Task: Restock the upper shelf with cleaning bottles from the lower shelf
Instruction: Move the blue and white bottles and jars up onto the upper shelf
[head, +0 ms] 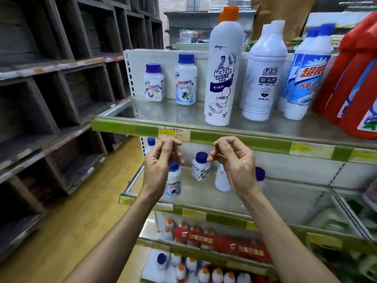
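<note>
Two small white bottles with blue caps (154,83) (186,80) stand at the back left of the upper shelf (126,126). Beside them stands a tall white Mr Muscle bottle (222,76) with an orange cap. On the lower shelf (285,199) stand several small blue-capped bottles, one (173,179) behind my left wrist and one (201,166) between my hands. My left hand (161,160) and my right hand (234,160) hover in front of the lower shelf, just under the upper shelf's green edge. Both have curled fingers and hold nothing.
White bottles (263,78), blue-labelled bottles (306,72) and red jugs (357,82) fill the upper shelf's right side. Orange-capped bottles (204,270) crowd the bottom shelves. Dark wooden cubby shelving (51,88) lines the left, across a wooden floor (85,231).
</note>
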